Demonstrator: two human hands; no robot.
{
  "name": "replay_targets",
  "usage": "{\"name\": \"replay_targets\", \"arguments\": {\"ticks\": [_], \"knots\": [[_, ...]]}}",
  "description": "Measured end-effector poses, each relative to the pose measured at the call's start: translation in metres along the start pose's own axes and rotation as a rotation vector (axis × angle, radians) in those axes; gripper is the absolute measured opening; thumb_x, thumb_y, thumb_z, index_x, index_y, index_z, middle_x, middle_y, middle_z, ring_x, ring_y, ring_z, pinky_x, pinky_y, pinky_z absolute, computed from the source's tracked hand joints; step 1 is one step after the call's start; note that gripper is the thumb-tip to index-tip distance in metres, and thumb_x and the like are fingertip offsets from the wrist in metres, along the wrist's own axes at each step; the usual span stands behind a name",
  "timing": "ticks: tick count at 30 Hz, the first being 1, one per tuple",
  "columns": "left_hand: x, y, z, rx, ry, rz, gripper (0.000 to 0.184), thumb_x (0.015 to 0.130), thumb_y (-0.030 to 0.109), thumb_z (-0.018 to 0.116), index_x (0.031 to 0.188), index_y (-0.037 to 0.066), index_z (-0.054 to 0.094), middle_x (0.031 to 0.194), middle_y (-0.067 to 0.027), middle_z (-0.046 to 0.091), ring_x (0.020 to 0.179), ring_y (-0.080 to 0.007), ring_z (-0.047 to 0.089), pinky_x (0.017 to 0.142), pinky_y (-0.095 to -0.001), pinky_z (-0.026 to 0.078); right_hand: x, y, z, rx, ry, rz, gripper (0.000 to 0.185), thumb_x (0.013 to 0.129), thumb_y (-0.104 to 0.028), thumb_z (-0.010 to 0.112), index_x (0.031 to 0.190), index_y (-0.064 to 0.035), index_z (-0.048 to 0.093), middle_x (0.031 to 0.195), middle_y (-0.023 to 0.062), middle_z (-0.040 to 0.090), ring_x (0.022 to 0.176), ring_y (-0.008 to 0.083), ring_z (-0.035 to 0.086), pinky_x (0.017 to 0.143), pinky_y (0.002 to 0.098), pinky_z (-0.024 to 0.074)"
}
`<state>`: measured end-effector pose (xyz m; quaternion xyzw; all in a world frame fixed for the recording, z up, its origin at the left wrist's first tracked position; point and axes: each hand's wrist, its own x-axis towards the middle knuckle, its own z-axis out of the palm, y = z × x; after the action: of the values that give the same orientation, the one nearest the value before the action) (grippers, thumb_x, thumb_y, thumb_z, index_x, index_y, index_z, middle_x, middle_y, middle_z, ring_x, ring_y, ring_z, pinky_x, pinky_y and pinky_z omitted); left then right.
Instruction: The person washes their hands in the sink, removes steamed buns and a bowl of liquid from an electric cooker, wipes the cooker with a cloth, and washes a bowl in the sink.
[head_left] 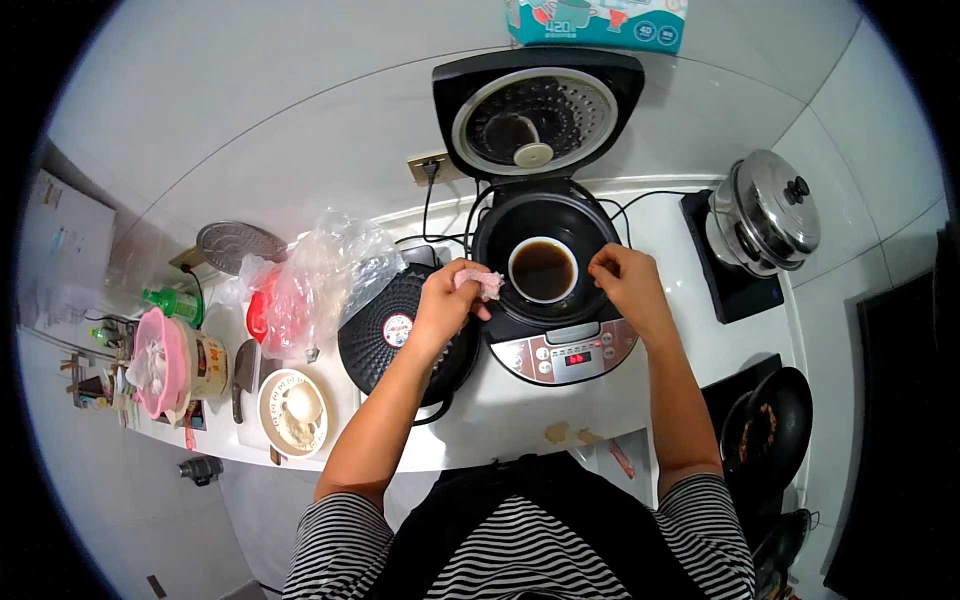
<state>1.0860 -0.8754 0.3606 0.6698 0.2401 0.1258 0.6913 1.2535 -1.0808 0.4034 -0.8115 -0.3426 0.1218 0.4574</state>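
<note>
A pink-and-white folded cloth (pixel 482 282) is pinched in my left hand (pixel 450 300), just left of the rice cooker's pot. My right hand (pixel 628 285) hangs over the cooker's right rim, its fingers curled together. I cannot make out whether anything is between them. Between the hands, a white-rimmed bowl (pixel 535 248) of dark brown liquid sits inside the black inner pot (pixel 585 215). The rice cooker (pixel 510 362) has its lid (pixel 640 75) standing up and a lit red display in front.
Left of the cooker are a black round electric griddle (pixel 365 340), a plastic bag (pixel 330 265), a knife (pixel 240 378) and a patterned bowl (pixel 265 405) holding something white. At right stand a steel pot (pixel 745 215) and a black wok (pixel 790 430).
</note>
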Motion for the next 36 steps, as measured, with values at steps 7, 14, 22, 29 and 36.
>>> {"name": "replay_targets", "arguments": {"ticks": [7, 14, 22, 29, 36], "knots": [[-0.018, -0.025, -0.035, -0.043, 0.154, -0.002, 0.014, 0.083, 0.004, 0.043, 0.087, 0.004, 0.057, 0.065, -0.0040, 0.057, 0.047, -0.0087, 0.052, 0.037, -0.0211, 0.033, -0.017, -0.013, -0.001, 0.066, -0.031, 0.077, 0.010, 0.081, -0.005, 0.062, 0.085, 0.0044, 0.062, 0.067, 0.0101, 0.061, 0.060, 0.0135, 0.056, 0.058, 0.0270, 0.0446], [-0.029, -0.097, -0.119, 0.522, 0.490, -0.090, 0.022, 0.086, 0.020, 0.053, 0.099, 0.003, 0.057, 0.085, -0.0106, 0.064, 0.082, -0.0161, 0.062, 0.072, -0.0313, 0.048, -0.031, -0.003, -0.003, 0.028, 0.026, 0.033, 0.008, 0.080, -0.003, 0.060, 0.085, 0.0042, 0.063, 0.067, 0.0093, 0.061, 0.058, 0.0136, 0.056, 0.057, 0.0264, 0.0445], [-0.033, -0.100, -0.157, 0.026, 0.405, 0.060, 0.033, 0.086, 0.010, 0.060, 0.116, 0.002, 0.050, 0.095, -0.0066, 0.060, 0.087, -0.0154, 0.059, 0.078, -0.0285, 0.048, -0.041, -0.014, 0.000, 0.033, 0.002, 0.070, 0.008, 0.082, -0.003, 0.059, 0.084, 0.0042, 0.062, 0.066, 0.0055, 0.060, 0.056, 0.0083, 0.052, 0.052, 0.0229, 0.0411], [-0.019, -0.099, -0.173, 0.134, 0.462, 0.001, 0.023, 0.081, 0.006, 0.067, 0.103, 0.003, 0.061, 0.087, -0.0057, 0.066, 0.075, -0.0134, 0.059, 0.068, -0.0271, 0.049, -0.045, -0.020, -0.001, 0.056, -0.021, 0.159, 0.008, 0.083, -0.003, 0.059, 0.086, 0.0032, 0.062, 0.067, 0.0053, 0.060, 0.056, 0.0085, 0.052, 0.051, 0.0232, 0.0412], [0.009, -0.116, -0.179, 0.732, 0.529, 0.024, 0.036, 0.077, 0.015, 0.070, 0.111, 0.006, 0.061, 0.109, -0.0202, 0.062, 0.097, -0.0319, 0.062, 0.084, -0.0381, 0.049, -0.051, -0.014, -0.001, 0.054, -0.006, 0.063, 0.010, 0.081, -0.004, 0.061, 0.085, 0.0045, 0.062, 0.067, 0.0098, 0.061, 0.060, 0.0132, 0.057, 0.056, 0.0258, 0.0442]]}}
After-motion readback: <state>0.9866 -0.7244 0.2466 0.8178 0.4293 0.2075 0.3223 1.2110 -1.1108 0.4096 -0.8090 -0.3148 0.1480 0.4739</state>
